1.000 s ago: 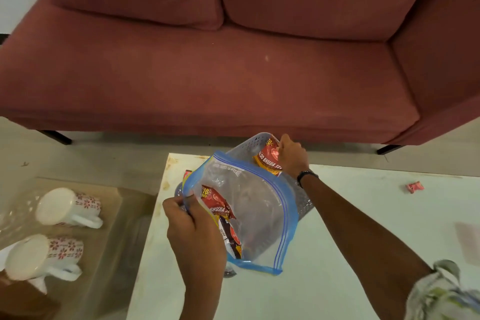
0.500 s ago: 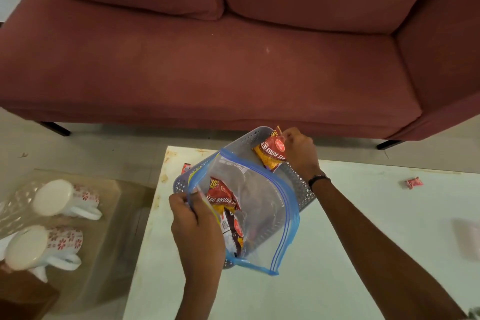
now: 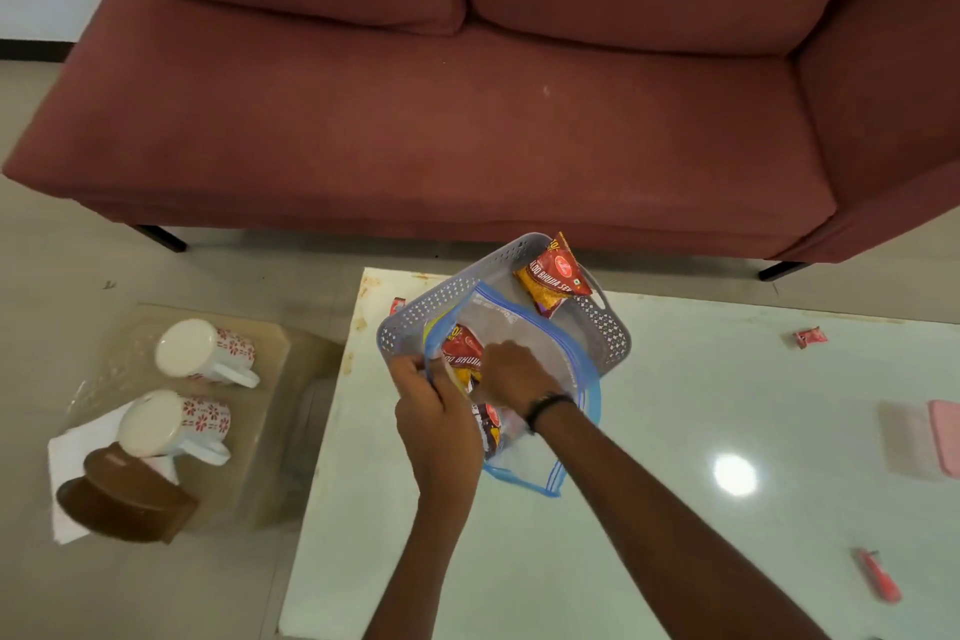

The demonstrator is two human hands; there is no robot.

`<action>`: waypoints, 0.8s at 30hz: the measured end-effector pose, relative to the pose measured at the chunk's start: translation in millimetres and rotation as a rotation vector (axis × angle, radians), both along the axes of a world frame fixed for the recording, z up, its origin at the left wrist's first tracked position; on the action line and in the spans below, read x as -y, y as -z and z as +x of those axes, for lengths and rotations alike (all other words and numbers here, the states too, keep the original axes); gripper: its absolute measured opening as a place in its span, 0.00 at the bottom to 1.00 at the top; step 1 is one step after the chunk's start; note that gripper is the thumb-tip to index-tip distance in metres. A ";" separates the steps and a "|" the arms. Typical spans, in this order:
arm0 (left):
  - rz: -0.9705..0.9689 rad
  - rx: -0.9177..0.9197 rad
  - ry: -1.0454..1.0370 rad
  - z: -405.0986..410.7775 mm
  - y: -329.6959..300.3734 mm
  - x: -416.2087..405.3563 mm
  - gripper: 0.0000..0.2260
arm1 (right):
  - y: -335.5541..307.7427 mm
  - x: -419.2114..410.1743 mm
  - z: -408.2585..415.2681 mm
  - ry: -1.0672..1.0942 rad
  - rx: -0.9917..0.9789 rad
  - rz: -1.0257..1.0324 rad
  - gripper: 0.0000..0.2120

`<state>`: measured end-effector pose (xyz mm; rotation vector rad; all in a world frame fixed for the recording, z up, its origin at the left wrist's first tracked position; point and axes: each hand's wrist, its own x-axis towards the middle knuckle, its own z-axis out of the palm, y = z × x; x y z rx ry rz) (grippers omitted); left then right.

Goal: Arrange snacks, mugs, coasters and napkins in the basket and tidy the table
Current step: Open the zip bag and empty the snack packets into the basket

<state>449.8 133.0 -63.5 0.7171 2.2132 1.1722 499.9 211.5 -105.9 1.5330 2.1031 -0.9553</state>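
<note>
A grey perforated basket [image 3: 608, 327] sits on the white table [image 3: 675, 431] near its far left corner. One red and yellow snack packet [image 3: 553, 278] leans in the basket's far corner. A clear zip bag with a blue rim [image 3: 571, 364] hangs over the basket's near side. My left hand [image 3: 431, 411] pinches the bag's rim and holds it apart. My right hand [image 3: 511, 374] is inside the bag, fingers curled on another red snack packet [image 3: 462, 353]. A darker packet [image 3: 491, 424] lies lower in the bag, partly hidden by my wrist.
Two white floral mugs [image 3: 202, 351] [image 3: 171, 424], brown coasters [image 3: 124, 494] and a white napkin [image 3: 78, 447] sit on a glass side table at left. Small red wrappers [image 3: 810, 337] [image 3: 397, 305], a red tool [image 3: 878, 582] and a pink item [image 3: 943, 437] lie on the table. A red sofa [image 3: 467, 120] stands behind.
My right hand let go of the snack packet in the basket's far corner and came back into the zip bag. My left hand kept hold of the bag's rim.
</note>
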 end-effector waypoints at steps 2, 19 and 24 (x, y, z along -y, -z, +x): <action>0.007 -0.013 -0.009 5.0 3.1 3.3 0.11 | 21.0 8.3 -8.1 -0.012 0.053 0.008 0.14; -0.023 -0.011 -0.025 -9.5 1.5 1.4 0.13 | -34.0 30.8 22.7 -0.166 -0.003 0.481 0.10; -0.020 0.010 -0.017 -11.3 2.8 -8.8 0.13 | -62.8 18.9 59.8 -0.278 -0.301 0.659 0.09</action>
